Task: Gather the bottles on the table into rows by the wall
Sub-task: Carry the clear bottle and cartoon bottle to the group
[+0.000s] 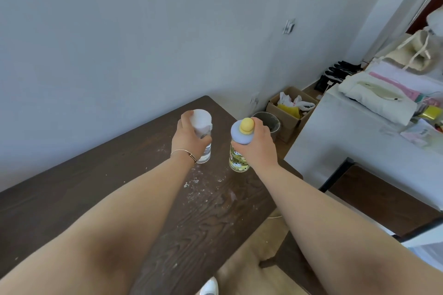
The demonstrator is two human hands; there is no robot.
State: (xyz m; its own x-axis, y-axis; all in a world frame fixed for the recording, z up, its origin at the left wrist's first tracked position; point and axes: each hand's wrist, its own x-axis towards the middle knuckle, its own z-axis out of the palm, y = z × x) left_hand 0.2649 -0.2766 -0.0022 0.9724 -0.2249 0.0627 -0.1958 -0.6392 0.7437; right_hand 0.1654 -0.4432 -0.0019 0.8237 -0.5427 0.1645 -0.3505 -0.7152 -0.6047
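Gripping clear bottle (203, 143), left hand (185, 136); right hand (255, 143), patterned bottle (237, 158).

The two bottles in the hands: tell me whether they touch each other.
Apart. The head view shows bare dark table between the white-capped bottle in the left hand and the yellow-knobbed bottle in the right hand.

view: single head-worn wide-angle, no second view to overlap
facing: forward and steeply down, toward the far end of the dark table (96, 187) and the wall (119, 31)
tilt: horizon rolled, table edge runs diagonally
near: both forearms fill the lower frame; left hand (185, 136) and right hand (256, 146) mid-frame, close
edges: floor and shoe tip at bottom, cluttered shelf at right
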